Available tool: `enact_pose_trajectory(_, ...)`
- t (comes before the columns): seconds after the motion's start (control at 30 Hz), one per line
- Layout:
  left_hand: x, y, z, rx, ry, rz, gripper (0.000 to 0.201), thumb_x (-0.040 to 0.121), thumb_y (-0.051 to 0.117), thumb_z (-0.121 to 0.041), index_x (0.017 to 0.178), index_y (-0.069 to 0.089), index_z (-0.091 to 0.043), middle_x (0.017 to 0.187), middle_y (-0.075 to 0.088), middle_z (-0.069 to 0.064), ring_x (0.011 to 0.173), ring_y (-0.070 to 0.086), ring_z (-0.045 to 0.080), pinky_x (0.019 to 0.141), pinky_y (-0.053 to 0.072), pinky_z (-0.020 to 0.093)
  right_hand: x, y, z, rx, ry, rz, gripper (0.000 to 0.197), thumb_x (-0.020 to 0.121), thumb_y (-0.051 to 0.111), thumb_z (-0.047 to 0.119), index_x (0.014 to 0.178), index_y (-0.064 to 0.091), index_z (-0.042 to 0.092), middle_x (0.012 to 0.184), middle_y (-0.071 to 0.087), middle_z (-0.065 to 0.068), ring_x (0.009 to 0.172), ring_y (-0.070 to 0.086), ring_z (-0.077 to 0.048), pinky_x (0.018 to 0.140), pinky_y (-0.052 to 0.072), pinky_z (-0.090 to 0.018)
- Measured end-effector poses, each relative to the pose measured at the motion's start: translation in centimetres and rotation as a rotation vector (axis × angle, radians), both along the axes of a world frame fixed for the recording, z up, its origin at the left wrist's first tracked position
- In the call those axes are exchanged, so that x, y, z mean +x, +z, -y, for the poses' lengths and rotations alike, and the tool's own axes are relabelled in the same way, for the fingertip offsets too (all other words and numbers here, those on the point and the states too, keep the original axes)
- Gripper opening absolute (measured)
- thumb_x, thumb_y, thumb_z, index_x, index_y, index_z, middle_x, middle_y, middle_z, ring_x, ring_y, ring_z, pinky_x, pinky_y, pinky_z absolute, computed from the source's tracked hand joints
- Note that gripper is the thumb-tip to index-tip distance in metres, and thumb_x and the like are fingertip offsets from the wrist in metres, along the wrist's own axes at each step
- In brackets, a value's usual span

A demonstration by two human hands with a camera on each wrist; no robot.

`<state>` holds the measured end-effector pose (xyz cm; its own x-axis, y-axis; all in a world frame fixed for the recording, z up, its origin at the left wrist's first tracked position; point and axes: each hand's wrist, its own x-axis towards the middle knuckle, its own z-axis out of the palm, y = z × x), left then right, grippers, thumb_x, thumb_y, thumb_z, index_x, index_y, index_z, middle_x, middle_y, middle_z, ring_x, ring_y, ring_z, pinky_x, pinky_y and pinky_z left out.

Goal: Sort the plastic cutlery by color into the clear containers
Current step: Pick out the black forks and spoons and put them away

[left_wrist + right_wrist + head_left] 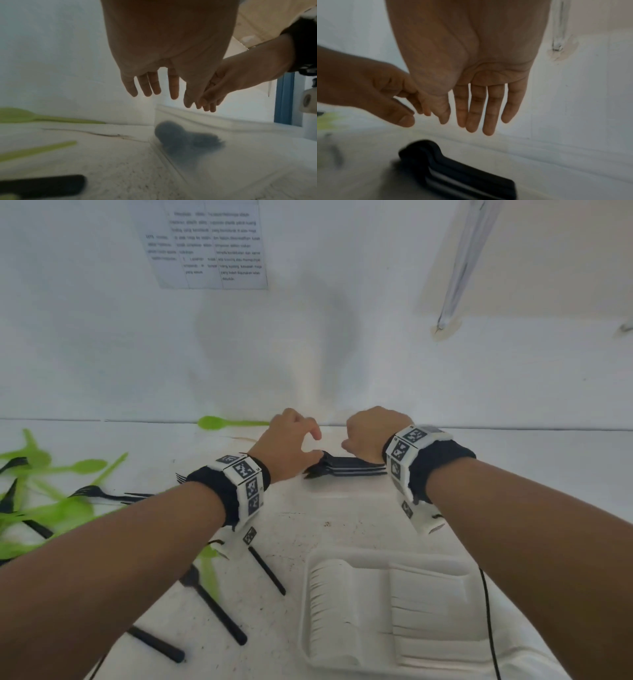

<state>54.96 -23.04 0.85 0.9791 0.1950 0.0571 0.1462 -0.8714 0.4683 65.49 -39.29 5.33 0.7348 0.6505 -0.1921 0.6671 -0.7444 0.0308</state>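
Note:
A stack of black cutlery [346,467] lies near the table's back edge; in the left wrist view the black cutlery [185,139] shows blurred through the wall of a clear container [243,143]. My left hand [294,440] hovers just above the stack's left end, fingers relaxed and holding nothing. My right hand [363,436] hangs over the stack's right part, also holding nothing. In the wrist views the left hand [171,94] and the right hand [471,121] both have straight fingers pointing down, and the black stack [453,173] lies below them.
A clear container [308,577] with white cutlery [376,611] stands front right. Loose green spoons [51,508] and black forks are scattered at the left. One green spoon [222,422] lies by the wall. Black handles [215,607] lie in front, and a black cable [489,628] runs at the right.

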Motion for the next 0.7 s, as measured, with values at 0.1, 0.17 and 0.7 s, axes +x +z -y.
enact_pose_trajectory(0.1,-2.6,2.3,-2.0,0.001,0.127,-0.058,0.073,0.091,0.070,-0.046,0.151,0.034,-0.025,0.146,0.038,0.010,0.131,0.045,0.028,0.108,0.041,0.040,-1.5,1.5,-0.9,0.213,-0.057,-0.198,0.047,0.096,0.058,0.054,0.129,0.052,0.021,0.120,0.061,-0.002,0.105,0.061,-0.025,0.083,0.048,-0.035)
enact_pose_trajectory(0.17,-5.1,3.9,-3.9,-0.021,0.210,-0.150,0.091,0.092,0.068,-0.053,0.160,0.015,-0.022,0.159,0.031,0.013,0.140,0.042,0.031,0.113,0.038,0.043,-3.3,2.3,-2.1,0.313,-0.060,-0.300,0.064,0.094,0.059,0.059,0.143,0.044,0.020,0.138,0.055,-0.005,0.122,0.055,-0.028,0.090,0.042,-0.034)
enact_pose_trajectory(0.7,-32.9,6.9,-17.1,0.074,0.544,-0.380,0.054,0.091,0.059,-0.067,0.125,0.059,-0.025,0.119,0.059,-0.008,0.108,0.056,0.016,0.088,0.043,0.034,-25.4,1.1,-19.0,0.322,0.281,-0.533,0.072,0.091,0.060,0.065,0.147,0.045,0.021,0.150,0.050,-0.005,0.136,0.048,-0.026,0.107,0.038,-0.036)
